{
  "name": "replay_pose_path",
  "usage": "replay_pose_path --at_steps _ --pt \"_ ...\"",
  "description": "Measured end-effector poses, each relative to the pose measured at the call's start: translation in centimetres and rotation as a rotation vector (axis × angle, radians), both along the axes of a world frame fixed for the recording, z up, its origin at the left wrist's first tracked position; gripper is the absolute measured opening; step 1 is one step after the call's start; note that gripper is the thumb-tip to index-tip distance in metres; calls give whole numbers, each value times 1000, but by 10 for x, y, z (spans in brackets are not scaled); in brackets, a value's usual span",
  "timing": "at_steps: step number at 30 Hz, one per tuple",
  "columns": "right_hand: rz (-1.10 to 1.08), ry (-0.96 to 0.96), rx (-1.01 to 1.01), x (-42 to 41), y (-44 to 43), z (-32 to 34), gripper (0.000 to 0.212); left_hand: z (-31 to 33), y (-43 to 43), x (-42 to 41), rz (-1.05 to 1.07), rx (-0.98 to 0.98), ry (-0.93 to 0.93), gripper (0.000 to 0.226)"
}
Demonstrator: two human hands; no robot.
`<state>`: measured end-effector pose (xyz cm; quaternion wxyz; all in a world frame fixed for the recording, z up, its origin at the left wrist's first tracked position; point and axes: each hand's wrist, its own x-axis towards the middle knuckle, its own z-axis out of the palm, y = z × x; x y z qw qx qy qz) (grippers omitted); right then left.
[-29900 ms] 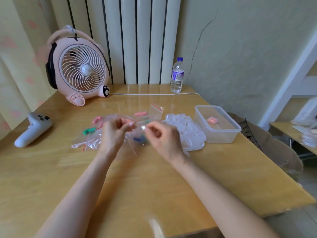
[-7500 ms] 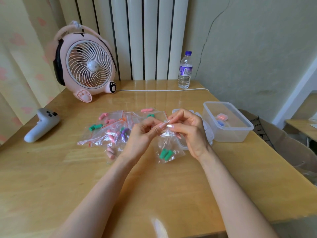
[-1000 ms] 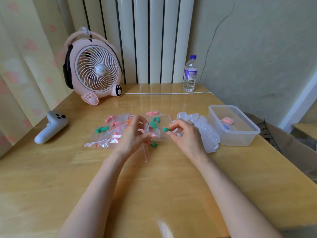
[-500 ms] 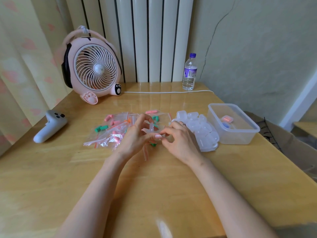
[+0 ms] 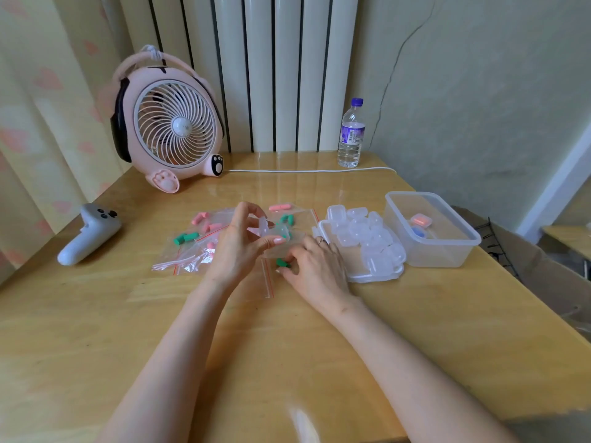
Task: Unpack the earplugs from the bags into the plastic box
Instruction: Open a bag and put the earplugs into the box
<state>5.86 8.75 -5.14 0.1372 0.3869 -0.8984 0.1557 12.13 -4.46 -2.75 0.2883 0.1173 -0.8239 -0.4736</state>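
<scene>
Your table (image 5: 96,330) fills most of the view, with a white radiator (image 5: 287,75) on the wall behind it. A pink fan (image 5: 172,129) stands at the far left of the table. Its white cable (image 5: 303,171) runs along the back edge, past a water bottle (image 5: 351,132).

The plastic box (image 5: 447,251) sits open near the right edge. Inside it lie two small cases, a pink-filled case (image 5: 420,220) and a blue-filled case (image 5: 417,232). Just beside the box, on its left, a white lid (image 5: 377,276) carries a heap of empty clear cases (image 5: 364,238). A white controller (image 5: 86,235) lies well apart, at the left edge.

A loose pile of bags (image 5: 192,251) lies in the middle, just left of your hands, with green and pink earplugs showing through the plastic.

Your left hand (image 5: 240,247) is raised a little above the table. Its thumb and fingers are curled round a small clear case (image 5: 271,231), which stands open. Your right hand (image 5: 316,266) is low on the table just beside it, palm down. Its fingertips and thumb are closed on a green earplug (image 5: 283,263) that touches the tabletop. A flat clear bag (image 5: 267,282) with a red strip lies between your wrists.
</scene>
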Motion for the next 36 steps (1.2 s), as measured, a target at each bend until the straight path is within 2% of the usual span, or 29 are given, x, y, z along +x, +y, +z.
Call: replay_pose_path --at_steps 5,11,14,19,23,25,28,30,31,34,36 --pt "-18 -105 -302 -2 12 13 11 1 2 1 -35 -65 -6 45" --pt "-110 -158 -513 -11 22 20 9 -2 0 0 -53 -96 -42 46" --pt "-46 -162 -624 -14 23 20 9 -3 3 -1 -93 -104 -64 45" --pt "-25 -229 -519 -17 19 14 12 -4 17 -2 -165 -135 -101 48" --pt "-22 -286 -458 -20 21 14 12 -3 20 -2 -186 -86 -81 48" --pt "11 -365 -518 -20 24 16 14 -3 22 -2 -178 -53 -68 47" --pt "80 -596 -739 -18 27 23 9 -4 24 -4 -133 -30 -72 49" --pt "132 -732 -787 -15 27 26 6 -5 26 -4 -127 -34 -48 48" --pt "156 -754 -771 -14 27 26 4 -6 28 -5 -133 -61 -30 48" --pt "194 -730 -732 -10 25 23 16 -7 32 -5 -165 -183 34 48" --pt "182 -701 -767 -13 25 22 19 -7 33 -3 -172 -213 43 56"
